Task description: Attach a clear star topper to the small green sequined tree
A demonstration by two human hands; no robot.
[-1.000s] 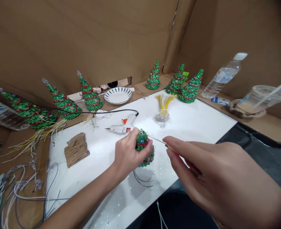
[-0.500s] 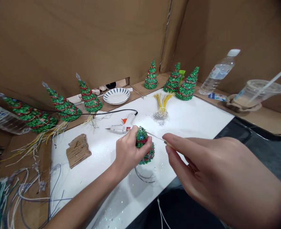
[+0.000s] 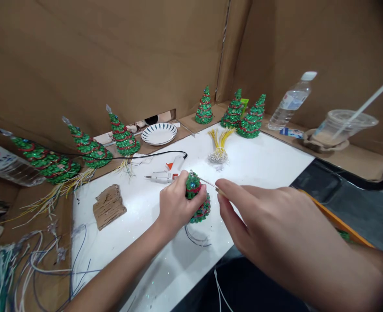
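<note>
My left hand (image 3: 175,206) is wrapped round a small green glitter tree (image 3: 198,203) with red trim, held upright just above the white board (image 3: 263,164). My right hand (image 3: 276,234) pinches a thin metal pin or wire (image 3: 207,183) whose tip reaches the top of that tree. Dark wires hang below the tree. A white glue gun (image 3: 167,171) with a black cord lies just beyond my left hand.
Finished green trees stand at the back left (image 3: 89,145) and back right (image 3: 250,117). A bundle of yellow wires (image 3: 220,145), a striped plate (image 3: 159,133), a cardboard scrap (image 3: 108,206), a water bottle (image 3: 289,102) and a plastic cup with straw (image 3: 344,125) lie around. Loose wires (image 3: 22,264) sprawl at left.
My right hand has moved slightly left, bringing the pin closer to the tree top. The left hand and tree have barely shifted.
</note>
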